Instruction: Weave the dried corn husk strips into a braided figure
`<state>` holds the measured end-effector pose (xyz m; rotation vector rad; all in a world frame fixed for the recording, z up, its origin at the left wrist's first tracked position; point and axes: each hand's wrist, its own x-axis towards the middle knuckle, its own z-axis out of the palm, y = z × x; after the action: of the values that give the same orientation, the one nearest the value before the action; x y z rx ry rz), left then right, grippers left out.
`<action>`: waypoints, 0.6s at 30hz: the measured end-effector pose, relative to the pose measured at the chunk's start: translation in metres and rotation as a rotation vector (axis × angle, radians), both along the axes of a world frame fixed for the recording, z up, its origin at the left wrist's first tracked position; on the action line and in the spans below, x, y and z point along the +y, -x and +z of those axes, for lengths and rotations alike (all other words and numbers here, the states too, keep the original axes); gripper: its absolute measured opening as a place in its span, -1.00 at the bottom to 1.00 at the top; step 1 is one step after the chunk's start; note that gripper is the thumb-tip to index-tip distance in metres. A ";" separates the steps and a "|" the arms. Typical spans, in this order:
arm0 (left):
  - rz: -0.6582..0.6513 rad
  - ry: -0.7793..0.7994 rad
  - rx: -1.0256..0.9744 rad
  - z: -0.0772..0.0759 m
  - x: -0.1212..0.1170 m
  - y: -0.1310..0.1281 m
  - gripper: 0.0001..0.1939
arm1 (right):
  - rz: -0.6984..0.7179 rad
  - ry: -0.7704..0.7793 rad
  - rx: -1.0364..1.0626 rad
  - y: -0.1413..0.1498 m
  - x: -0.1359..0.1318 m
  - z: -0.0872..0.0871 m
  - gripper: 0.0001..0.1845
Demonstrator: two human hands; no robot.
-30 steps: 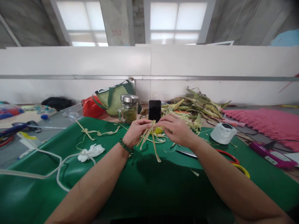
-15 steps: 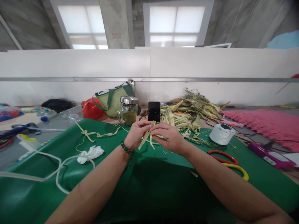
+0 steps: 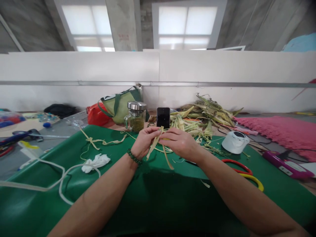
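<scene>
My left hand, a green bead bracelet at its wrist, pinches pale corn husk strips in the middle of the view. Close beside it, my right hand is closed on the same husk work, its fingertips almost meeting the left ones. One narrow strip hangs down below the right fingers. Exactly how the strips cross between the fingertips is too small to make out. Just behind the hands a black phone stands upright.
Green sheeting covers the work surface. Corn husks are heaped behind my right hand. Scissors with red and yellow handles lie by my right forearm. A glass jar, a crumpled tissue, white tubing and a white device lie around.
My right hand has turned slightly, with its back more towards me. The narrow strip under it now hangs lower and further right. My left hand has barely moved.
</scene>
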<state>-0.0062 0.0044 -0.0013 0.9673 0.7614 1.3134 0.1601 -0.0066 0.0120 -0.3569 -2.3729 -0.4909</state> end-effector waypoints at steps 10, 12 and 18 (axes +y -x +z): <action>0.070 -0.086 0.087 0.001 -0.005 -0.006 -0.75 | 0.072 0.893 0.720 0.007 0.006 -0.010 -0.78; 0.072 -0.114 0.093 0.003 -0.007 -0.006 -0.75 | 0.101 1.058 0.835 0.007 0.007 -0.009 -0.74; 0.091 -0.174 0.153 0.005 -0.010 -0.007 -0.75 | 0.061 1.324 1.011 0.009 0.012 -0.008 -0.63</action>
<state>0.0008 -0.0053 0.0036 1.1941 0.8258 1.4137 0.1507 0.0058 0.0044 -0.8287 -1.3537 1.1305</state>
